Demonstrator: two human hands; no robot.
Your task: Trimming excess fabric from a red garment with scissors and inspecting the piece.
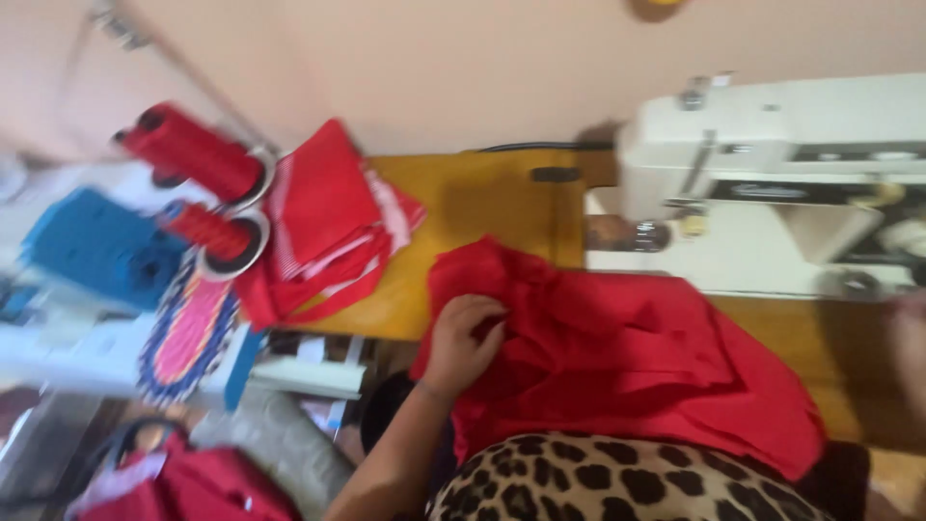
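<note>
One head view only, motion-blurred, so fine detail is soft. Largest first: yellow-orange wooden sewing table (482,207) spans centre to right edge. White sewing machine (772,183) sits on its right half, against the pink wall (434,58). Big bunched piece of plain red fabric (627,347) lies on the table's front edge, just in front of the machine base, and spills down toward the person's lap; leopard-print garment (617,482) shows below it at frame bottom.

Left hand (463,342) is on the fabric's left edge, fingers curled shut, pinching a fold of the red cloth; forearm comes up from bottom centre w/ a thin band at the wrist. Right hand (907,338) is a blur at the far right edge, near the fabric's right side. Can't tell if it's spread, closed or touching anything.

Stack of folded red cloth w/ white trim (328,222) sits on the table's left end, well apart from the bunched fabric. Just left of the stack: two big red thread cones, upper one (193,150) and lower one (212,232), both tilted, each on a pale round base. Blue blocky object (101,251) further left, kind unclear. Oval pad w/ pink centre and blue/white border (188,333) lies below the cones. More red cloth (183,487) bottom left, low down.
</note>
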